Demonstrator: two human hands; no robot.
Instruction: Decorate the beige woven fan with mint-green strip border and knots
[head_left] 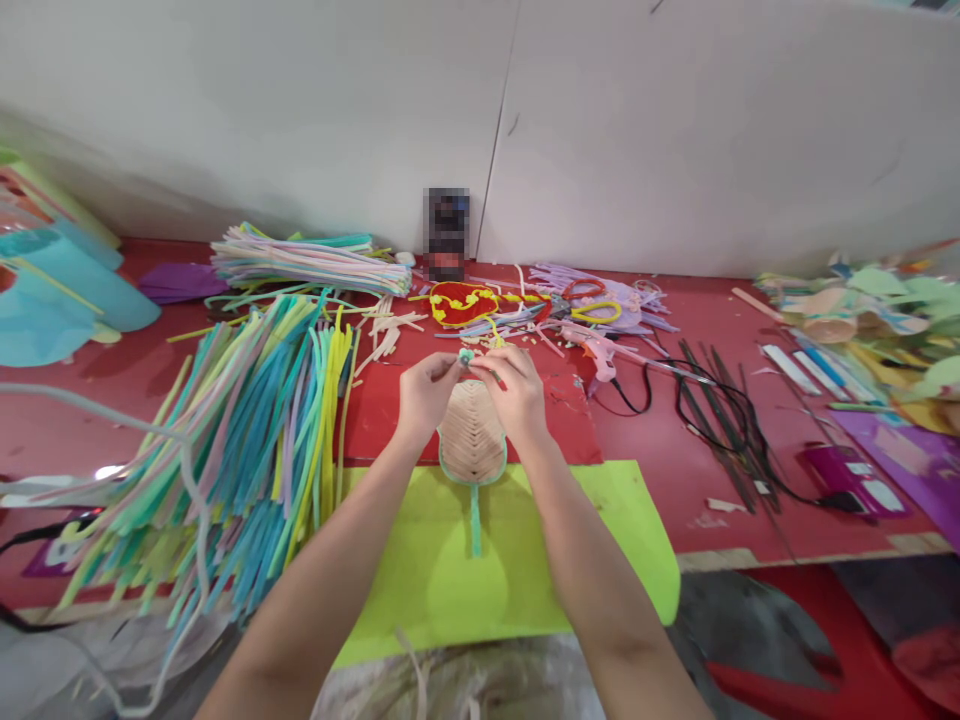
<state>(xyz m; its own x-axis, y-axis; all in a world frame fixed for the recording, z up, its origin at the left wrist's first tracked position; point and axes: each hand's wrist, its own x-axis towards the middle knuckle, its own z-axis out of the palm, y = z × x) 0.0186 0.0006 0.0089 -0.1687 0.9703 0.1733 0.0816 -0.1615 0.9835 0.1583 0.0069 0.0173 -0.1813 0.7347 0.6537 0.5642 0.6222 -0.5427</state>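
Observation:
Just above the fan-shaped piece, my left hand (429, 395) pinches a small green curled piece (466, 356) between thumb and fingertips. My right hand (517, 390) is closed close beside it, thumb and fingers together at the piece's right edge. Whether the right fingers grip the same piece or something smaller is hidden. Below both hands lies the fan-shaped piece (472, 430), made of beige pipe cleaners in a herringbone pattern. It has a pale green border and a green handle (475, 520) pointing toward me.
A yellow-green sheet (600, 540) covers the table's front edge. Bundled pipe cleaners (262, 410) spread at left. Behind the hands lie a red and yellow piece (461, 303) and scissors (596, 312). A pink glue gun (600, 350) with a black cord (731, 400) is at right.

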